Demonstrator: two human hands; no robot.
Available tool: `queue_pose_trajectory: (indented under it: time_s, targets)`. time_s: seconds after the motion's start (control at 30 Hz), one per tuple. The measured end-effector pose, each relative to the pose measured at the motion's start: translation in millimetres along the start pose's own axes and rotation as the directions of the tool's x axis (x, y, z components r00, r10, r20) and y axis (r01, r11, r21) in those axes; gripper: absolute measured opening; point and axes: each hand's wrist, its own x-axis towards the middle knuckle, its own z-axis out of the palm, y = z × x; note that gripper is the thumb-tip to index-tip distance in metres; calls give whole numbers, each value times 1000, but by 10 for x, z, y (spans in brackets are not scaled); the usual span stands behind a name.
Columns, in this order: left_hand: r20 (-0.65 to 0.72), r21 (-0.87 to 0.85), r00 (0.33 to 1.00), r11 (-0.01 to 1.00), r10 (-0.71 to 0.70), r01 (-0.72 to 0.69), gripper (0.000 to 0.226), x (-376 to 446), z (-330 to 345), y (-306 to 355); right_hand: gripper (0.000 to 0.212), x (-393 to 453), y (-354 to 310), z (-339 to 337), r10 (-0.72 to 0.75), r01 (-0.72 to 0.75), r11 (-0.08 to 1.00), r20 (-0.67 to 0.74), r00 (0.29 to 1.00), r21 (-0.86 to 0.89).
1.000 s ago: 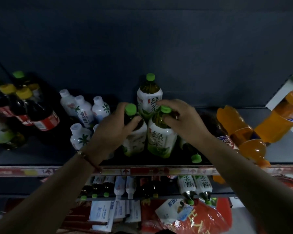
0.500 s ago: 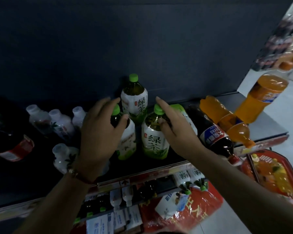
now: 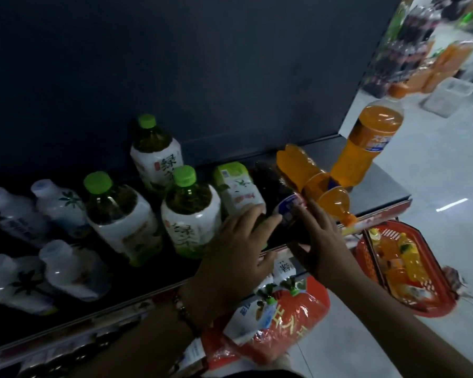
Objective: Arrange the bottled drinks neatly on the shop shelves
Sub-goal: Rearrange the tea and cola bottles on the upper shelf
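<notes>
Both hands reach for the toppled dark cola bottle with blue label (image 3: 281, 203), lying at 3 o'clock of the upright green-capped tea bottles (image 3: 190, 211).

Left hand (image 3: 238, 255) and right hand (image 3: 321, 241): fingers extended, on or just over it, no grip visible.

Risk: lifting it rolls the lying orange soda bottle (image 3: 311, 181) off the shelf edge (image 3: 377, 214).

Lying green-white tea bottle (image 3: 238, 188) crowds it at 9 o'clock; red plastic basket (image 3: 410, 268) below.

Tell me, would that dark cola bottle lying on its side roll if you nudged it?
Probably a little. The cola bottle is round and lies flat on the shelf, so it could roll. But a green tea bottle and an orange soda bottle lie close alongside, likely stopping it. It looks full, so fairly heavy.
</notes>
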Motion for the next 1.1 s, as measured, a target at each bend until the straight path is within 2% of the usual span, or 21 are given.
queue_pose_trajectory:
  time_s: [0.13,0.27,0.47,0.53,0.63,0.77,0.9,1.1]
  targets:
    - [103,246,972,952,-211,181,97,219,457,-13,103,26,285,57,-22,21,999,28,999,45]
    - [60,231,956,935,-288,267,88,257,639,21,102,90,439,29,-47,46,990,8,999,131]
    - [-14,176,948,933,-317,314,89,260,623,80,103,209,620,-345,-219,188,963,154,964,192]
    - [-18,163,943,930,-331,329,88,263,556,112,101,293,628,-584,-231,182,954,198,953,238]
    - [-27,126,936,928,-351,352,75,252,419,195,91,429,640,-999,-214,154,956,232,949,251]
    - [-109,-23,923,929,-369,368,50,232,178,377,64,670,616,-1456,-255,182,913,166,952,364]
    - [-248,-115,883,917,-398,381,44,184,62,556,43,1001,497,-1636,-301,270,904,44,953,332]
    - [-354,-301,763,839,-540,454,44,226,-55,740,22,1453,161,-1664,-317,299,909,14,948,289]
